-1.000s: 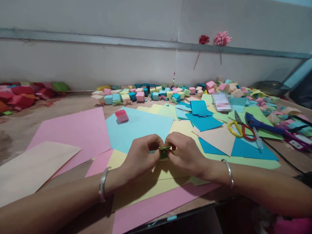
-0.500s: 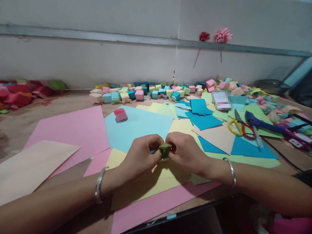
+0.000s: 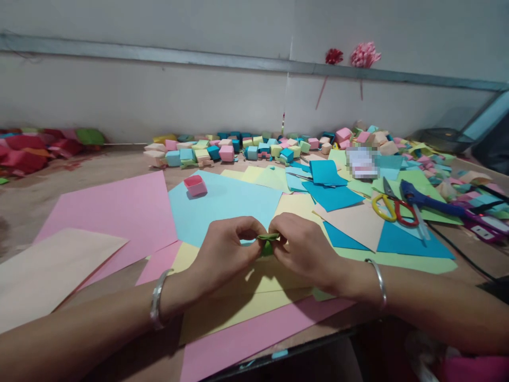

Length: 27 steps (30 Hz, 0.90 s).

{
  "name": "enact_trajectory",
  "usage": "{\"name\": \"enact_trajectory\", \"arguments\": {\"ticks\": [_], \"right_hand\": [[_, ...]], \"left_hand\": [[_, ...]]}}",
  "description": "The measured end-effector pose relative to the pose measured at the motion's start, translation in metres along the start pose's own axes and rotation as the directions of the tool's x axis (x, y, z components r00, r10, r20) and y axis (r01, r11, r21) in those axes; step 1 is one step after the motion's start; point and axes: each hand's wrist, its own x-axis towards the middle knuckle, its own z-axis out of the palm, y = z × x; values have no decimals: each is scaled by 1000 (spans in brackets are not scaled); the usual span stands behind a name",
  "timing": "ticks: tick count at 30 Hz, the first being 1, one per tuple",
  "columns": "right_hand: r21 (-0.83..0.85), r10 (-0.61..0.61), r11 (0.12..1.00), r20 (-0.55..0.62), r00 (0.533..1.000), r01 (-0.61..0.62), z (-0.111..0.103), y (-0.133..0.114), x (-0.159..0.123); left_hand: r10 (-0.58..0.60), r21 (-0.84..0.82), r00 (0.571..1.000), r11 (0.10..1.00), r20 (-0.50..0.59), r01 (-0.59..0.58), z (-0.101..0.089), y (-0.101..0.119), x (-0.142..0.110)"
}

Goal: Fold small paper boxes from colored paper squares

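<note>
Here you are with both hands meeting at the centre of the frame, and it's a small green folded paper piece between them! Your left hand pinches its left end between thumb and fingers; your right hand has the same tight grip on the right end, knuckles nearly touching. The piece sits just above a yellow sheet, where your hands cast their shadow.

Just beyond your left hand, a light blue sheet carries a little pink paper box, its top uncovered. Left of frame, a big pink sheet lies partly under a peach one.

Over to the right, scissors with one yellow and one red handle rest right beside a blue glue gun. And along the back of the surface, a colourful row of small paper boxes stretches across upper centre!
</note>
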Motion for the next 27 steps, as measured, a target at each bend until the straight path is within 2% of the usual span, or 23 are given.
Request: {"name": "enact_trajectory", "arguments": {"ticks": [4, 9, 17, 22, 25, 27], "right_hand": [[18, -81, 996, -102, 991, 83, 0, -2, 1], [112, -81, 990, -86, 993, 90, -3, -2, 4], [85, -53, 995, 29, 998, 50, -11, 0, 3], [5, -97, 995, 136, 986, 98, -16, 3, 3], [32, -108, 994, 207, 972, 103, -22, 3, 4], [80, -67, 995, 210, 975, 51, -25, 1, 5]], "left_hand": [[40, -48, 999, 998, 1, -40, 1, -2, 0], [116, -49, 992, 992, -42, -118, 2, -4, -1], [87, -34, 996, 996, -24, -88, 0, -2, 0], [63, 2, 998, 998, 6, -63, 2, -6, 1], [57, 31, 998, 998, 18, -58, 3, -9, 1], [85, 63, 996, 994, 12, -86, 3, -10, 0]]}}
